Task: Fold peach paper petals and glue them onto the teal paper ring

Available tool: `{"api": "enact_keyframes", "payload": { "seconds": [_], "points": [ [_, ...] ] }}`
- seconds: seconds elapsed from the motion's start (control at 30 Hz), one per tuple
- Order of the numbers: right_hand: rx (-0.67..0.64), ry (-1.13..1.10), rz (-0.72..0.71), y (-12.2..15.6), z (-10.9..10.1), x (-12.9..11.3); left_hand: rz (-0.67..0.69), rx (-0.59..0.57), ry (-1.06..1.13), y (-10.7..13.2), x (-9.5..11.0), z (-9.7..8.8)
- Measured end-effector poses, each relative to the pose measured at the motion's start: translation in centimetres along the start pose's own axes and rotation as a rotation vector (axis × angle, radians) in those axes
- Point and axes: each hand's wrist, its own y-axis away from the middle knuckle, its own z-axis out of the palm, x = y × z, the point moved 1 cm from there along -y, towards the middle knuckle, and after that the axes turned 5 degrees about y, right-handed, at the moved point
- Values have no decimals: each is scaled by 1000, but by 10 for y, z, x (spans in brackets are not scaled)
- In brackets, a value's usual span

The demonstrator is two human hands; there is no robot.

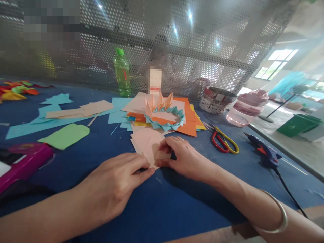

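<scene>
A small peach paper is clamped [163,155] between the fingers and thumb of the right hand [186,155], at the near end of peach sheets [143,140] on a blue desk [101,136]. The sheets are met by the left hand [118,175], its fingers held close together; whether paper is gripped there cannot be told. Beyond, a folded-paper ring [181,116] is seen.

This looks like a craft workshop, judging by the blue worktable [144,212] spread with coloured paper [146,140], scissors [224,133] and a corded glue gun [265,150], the perforated metal screen [101,54] along its far side, and, at right, a bright window [275,64] and a green bin [293,127] on pale floor [293,153].
</scene>
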Motion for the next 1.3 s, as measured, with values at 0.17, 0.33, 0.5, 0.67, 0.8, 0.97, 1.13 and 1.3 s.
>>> {"api": "enact_keyframes", "payload": {
  "seconds": [0.17,0.33,0.5,0.67,0.8,0.97,1.13,1.3],
  "points": [
    [-19,-17,-34,-3,-3,9,-45,28,24,4,-1,1],
    [13,-34,15,-4,0,3,-71,3,30,5,0,1],
    [52,41,65,-2,3,-5,-82,-2,20,4,2,0],
    [111,82,126,-5,-2,4,-71,25,36,4,1,0],
    [119,56,147,-8,-4,7,-50,53,49,5,1,0],
    [141,39,149,-8,-4,5,-61,42,67,6,1,2],
    [161,32,130,-9,-3,7,-139,80,159,7,-2,3],
    [149,42,137,-10,-3,8,-195,39,223,4,-2,-3]
  ]
}}
